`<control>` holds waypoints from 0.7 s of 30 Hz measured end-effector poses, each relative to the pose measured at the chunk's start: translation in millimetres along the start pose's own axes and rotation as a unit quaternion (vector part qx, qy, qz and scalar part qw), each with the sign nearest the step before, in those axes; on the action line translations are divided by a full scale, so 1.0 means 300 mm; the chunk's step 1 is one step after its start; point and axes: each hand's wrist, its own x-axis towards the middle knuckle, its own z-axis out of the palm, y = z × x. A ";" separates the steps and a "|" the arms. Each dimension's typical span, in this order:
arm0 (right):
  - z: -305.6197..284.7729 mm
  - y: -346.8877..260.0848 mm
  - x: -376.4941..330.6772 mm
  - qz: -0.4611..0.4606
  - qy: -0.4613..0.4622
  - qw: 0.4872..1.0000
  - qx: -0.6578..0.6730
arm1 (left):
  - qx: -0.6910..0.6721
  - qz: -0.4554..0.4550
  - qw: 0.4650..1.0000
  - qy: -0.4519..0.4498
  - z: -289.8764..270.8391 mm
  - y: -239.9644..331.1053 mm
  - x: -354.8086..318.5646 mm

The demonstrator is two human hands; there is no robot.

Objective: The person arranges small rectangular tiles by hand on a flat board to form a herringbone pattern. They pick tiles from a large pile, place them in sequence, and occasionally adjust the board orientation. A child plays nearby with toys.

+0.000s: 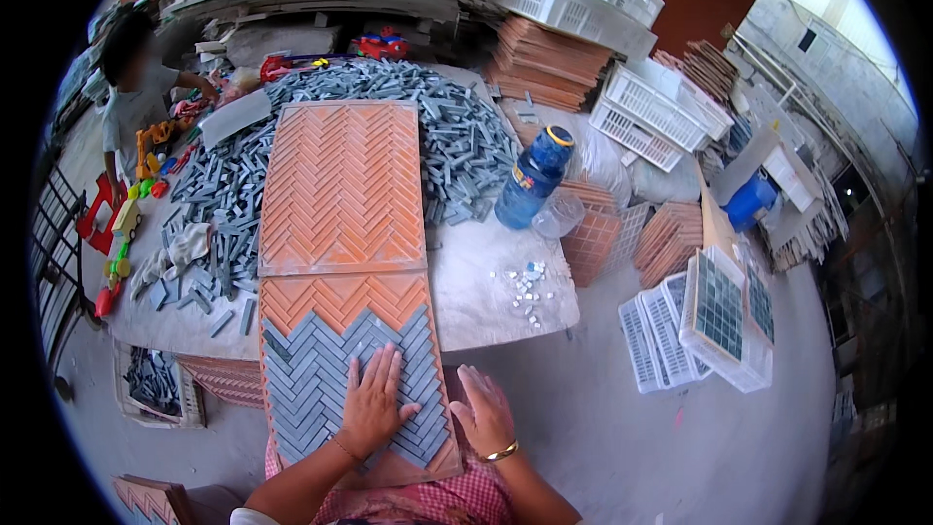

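Observation:
An orange herringbone mould tray (321, 292) lies in front of me, its near part over my lap. Grey strip tiles (303, 369) fill most of its slots in a zigzag pattern, while the slots at its far end show bare orange. My left hand (369, 403) rests flat on these tiles with its fingers stretched out. Beside the tray's right edge, my right hand (484, 416) holds nothing, thumb apart from the fingers. A second orange mould (340, 185) with unfilled slots lies directly beyond the first. Loose grey tiles (462, 136) are heaped around it.
A blue bottle (535, 180) and small white chips (528, 284) are on the table's right side. A white glove (185, 251) lies left. Crates with tile sheets (719, 306) stand on the floor at right. Another person (146, 97) is beside toys (126, 224) at far left.

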 end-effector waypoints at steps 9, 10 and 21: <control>0.019 0.028 -0.034 0.008 0.070 0.994 0.079 | 0.003 0.023 0.999 0.038 -0.029 -0.072 0.190; 0.017 0.030 -0.044 0.014 0.066 0.994 0.085 | 0.008 0.023 0.999 0.030 -0.026 -0.077 0.184; 0.027 0.055 -0.048 0.030 0.068 0.991 0.116 | 0.023 0.001 1.000 0.010 -0.030 -0.049 0.152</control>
